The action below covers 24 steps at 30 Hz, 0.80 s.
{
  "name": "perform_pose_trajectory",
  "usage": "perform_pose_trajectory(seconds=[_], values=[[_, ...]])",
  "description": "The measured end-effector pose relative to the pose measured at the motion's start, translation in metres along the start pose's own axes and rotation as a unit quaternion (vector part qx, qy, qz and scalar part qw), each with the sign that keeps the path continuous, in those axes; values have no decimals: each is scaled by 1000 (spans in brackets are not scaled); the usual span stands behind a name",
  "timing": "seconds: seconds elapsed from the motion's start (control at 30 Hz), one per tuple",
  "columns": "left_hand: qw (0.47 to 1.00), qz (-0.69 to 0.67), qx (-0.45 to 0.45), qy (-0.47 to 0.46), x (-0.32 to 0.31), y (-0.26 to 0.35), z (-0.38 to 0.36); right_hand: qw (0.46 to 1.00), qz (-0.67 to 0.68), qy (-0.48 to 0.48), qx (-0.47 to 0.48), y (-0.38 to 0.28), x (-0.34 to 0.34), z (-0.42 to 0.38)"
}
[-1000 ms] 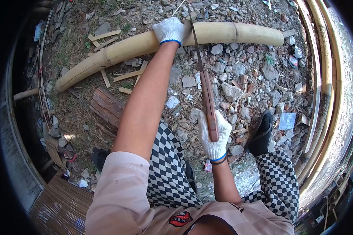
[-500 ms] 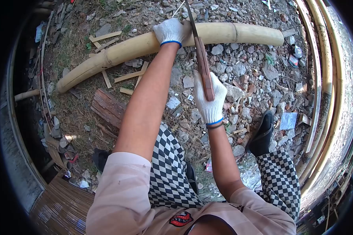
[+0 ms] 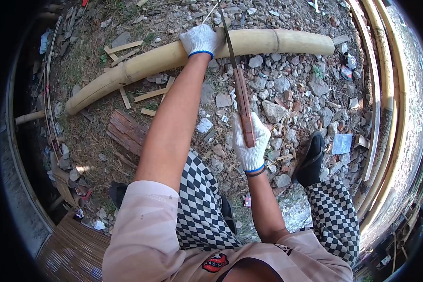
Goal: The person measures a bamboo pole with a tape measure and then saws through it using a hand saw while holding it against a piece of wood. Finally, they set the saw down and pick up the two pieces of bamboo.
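Note:
A thick pale bamboo pole (image 3: 150, 61) lies across the ground in front of me. My left hand (image 3: 199, 40), in a white knit glove with a blue cuff, grips the pole's upper side near its middle. My right hand (image 3: 251, 141), gloved alike, is closed around the wooden handle of a handsaw (image 3: 242, 101). The saw's narrow dark blade crosses the bamboo just right of my left hand. Its tip runs past the far side. Whether the teeth are in a cut is too small to tell.
Stones and rubble (image 3: 286, 89) cover the ground. Thin bamboo strips (image 3: 150, 95) and a rough wood chunk (image 3: 127, 131) lie on the left. Long bamboo poles (image 3: 387, 103) stretch along the right side. My sandalled right foot (image 3: 310, 160) stands on the rubble.
My right hand has drawn the saw back toward my body, so the handle sits farther from the bamboo. My left hand stays on the pole.

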State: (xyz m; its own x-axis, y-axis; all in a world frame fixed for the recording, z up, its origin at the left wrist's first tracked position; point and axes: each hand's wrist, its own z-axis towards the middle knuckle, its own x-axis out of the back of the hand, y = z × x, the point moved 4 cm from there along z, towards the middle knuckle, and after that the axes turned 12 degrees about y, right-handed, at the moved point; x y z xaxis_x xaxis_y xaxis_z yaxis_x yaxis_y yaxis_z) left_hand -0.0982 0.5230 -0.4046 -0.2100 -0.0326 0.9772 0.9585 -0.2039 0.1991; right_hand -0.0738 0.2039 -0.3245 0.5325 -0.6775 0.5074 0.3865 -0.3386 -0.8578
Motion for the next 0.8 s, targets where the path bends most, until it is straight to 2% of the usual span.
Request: perform_pose_trajectory(seconds=[0.17,0.23,0.27,0.33,0.47,0.5,0.57,0.63,0.67,0.7,0.77,0.8], values=[[1000,-2,4,-2,-1,0,-2,1000,-26,8,13,-9,18,-18],[1000,2,3,1,-2,0,-2,999,-3,19,38,-9,2,3],[1000,4,4,3,-1,0,-2,1000,8,2,1,-3,-16,20],[1000,-3,2,1,1,0,-2,999,1,1,34,-7,-33,41],[1000,9,-8,8,5,2,-10,997,-44,-43,-57,-11,7,-3],[1000,6,-6,10,4,0,-6,998,-44,-35,-29,-18,16,-15],[1000,-4,-2,4,-3,-1,-3,998,12,-16,-62,-13,14,-12],[1000,-7,-3,0,0,1,1,1000,15,0,26,-11,-14,24],[1000,-7,-1,-1,0,0,0,999,26,-9,23,-5,-33,44],[1000,-6,-1,-3,2,0,-1,998,7,7,68,-9,-42,53],[1000,-12,-1,-2,5,4,1,997,3,30,66,-16,-28,42],[1000,-3,-5,-6,4,3,-8,1000,3,-2,-8,-16,-12,21]])
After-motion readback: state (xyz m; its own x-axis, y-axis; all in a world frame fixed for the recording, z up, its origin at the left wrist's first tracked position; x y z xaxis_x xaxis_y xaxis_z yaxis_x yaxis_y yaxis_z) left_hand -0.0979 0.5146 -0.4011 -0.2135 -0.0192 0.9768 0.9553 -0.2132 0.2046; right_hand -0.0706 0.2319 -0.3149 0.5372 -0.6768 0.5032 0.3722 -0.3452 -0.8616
